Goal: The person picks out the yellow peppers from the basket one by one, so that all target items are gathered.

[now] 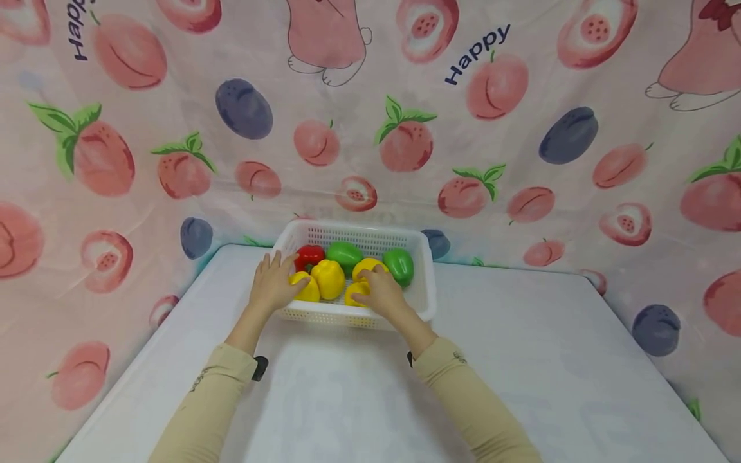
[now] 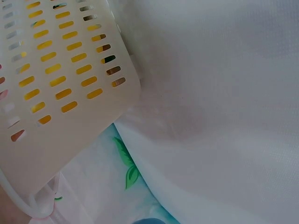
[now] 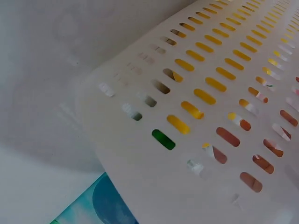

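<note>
The white perforated basket (image 1: 330, 309) stands at the far edge of the white worktop (image 1: 521, 360), with seven peppers in view inside it. The left hand (image 1: 273, 283) is spread wide at its left end, thumb lying across the leftmost yellow pepper (image 1: 309, 293) and fingers reaching along the basket's side toward the red pepper (image 1: 311, 254). The right hand (image 1: 384, 292) has bent fingers over the upper yellow pepper (image 1: 367, 264) and its thumb by the lower yellow pepper (image 1: 352, 294); whether it grips either cannot be told. Between the hands sits the middle yellow pepper (image 1: 328, 280); the rear green pepper (image 1: 344, 256) lies behind it, and the right green pepper (image 1: 398, 267) beyond the right hand. The fruit-printed cloth (image 1: 231, 38) behind reads "Happy" in dark letters, slanting upward beside a peach right of centre; at upper left the same word runs steeply, partly cut by the frame edge. The beige left sleeve (image 1: 199, 411) bears small dark lettering, too small to read, as does the right sleeve (image 1: 475, 405) near its cuff. Both wrist views show the basket's slotted outside, yellow showing through.
</note>
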The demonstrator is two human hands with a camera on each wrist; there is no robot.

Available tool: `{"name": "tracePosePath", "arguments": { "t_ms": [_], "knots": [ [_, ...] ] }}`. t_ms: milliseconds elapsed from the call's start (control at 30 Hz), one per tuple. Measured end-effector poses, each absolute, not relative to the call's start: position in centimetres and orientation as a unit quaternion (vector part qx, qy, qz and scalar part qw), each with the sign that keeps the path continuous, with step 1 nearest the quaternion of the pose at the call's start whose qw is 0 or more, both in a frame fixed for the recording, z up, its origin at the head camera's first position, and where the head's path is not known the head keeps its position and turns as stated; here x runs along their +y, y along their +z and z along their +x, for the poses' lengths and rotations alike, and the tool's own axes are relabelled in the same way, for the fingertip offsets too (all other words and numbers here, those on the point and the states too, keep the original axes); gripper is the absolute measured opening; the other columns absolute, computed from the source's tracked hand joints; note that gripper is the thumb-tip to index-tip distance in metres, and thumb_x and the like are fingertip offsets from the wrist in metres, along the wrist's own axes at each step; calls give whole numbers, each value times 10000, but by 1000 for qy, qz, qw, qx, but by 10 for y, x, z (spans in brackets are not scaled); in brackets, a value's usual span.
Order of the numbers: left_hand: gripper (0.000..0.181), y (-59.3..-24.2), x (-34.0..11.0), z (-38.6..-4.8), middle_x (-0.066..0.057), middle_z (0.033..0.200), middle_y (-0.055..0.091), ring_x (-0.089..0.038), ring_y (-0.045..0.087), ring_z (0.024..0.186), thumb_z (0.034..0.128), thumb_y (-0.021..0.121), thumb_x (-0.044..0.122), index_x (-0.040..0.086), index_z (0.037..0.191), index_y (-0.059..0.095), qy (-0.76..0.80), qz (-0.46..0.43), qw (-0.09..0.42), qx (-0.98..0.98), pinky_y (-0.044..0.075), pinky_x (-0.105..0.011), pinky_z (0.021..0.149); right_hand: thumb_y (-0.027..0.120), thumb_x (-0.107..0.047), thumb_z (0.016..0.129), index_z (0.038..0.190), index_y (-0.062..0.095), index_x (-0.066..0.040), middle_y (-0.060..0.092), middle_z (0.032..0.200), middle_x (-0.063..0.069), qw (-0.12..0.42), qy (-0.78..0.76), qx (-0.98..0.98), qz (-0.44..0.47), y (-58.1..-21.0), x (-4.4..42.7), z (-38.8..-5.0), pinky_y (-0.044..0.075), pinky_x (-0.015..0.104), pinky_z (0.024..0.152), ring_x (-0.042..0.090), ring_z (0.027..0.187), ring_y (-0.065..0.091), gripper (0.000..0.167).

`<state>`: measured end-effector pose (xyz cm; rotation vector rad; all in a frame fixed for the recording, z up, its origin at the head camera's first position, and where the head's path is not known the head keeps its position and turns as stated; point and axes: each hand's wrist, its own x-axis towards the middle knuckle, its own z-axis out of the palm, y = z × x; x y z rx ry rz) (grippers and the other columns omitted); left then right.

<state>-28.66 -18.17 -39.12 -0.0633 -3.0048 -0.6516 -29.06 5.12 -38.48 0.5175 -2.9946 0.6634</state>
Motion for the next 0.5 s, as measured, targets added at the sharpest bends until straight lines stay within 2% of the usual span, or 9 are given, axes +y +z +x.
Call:
{"name": "tracePosePath", "arguments": {
  "t_ms": [333, 500],
  "knots": [
    [669, -390, -182, -286, -298, 1533, 147, -508, 33, 1412, 917, 513, 419, 79, 1458, 315, -211, -20, 32, -977, 9, -598, 1159, 718, -343, 819, 1212, 615, -98, 519, 1289, 169, -20, 203, -968, 148, -383, 45, -297, 463, 477, 989, 334, 1111, 544, 475],
    [668, -391, -182, -286, -296, 1533, 150, -508, 36, 1411, 916, 515, 421, 77, 1454, 321, -209, -19, 31, -977, 13, -600, 1158, 723, -322, 819, 1206, 611, -74, 533, 1276, 169, -36, 225, -964, 140, -388, 44, -302, 438, 425, 1029, 295, 1103, 556, 473]
  ]
}}
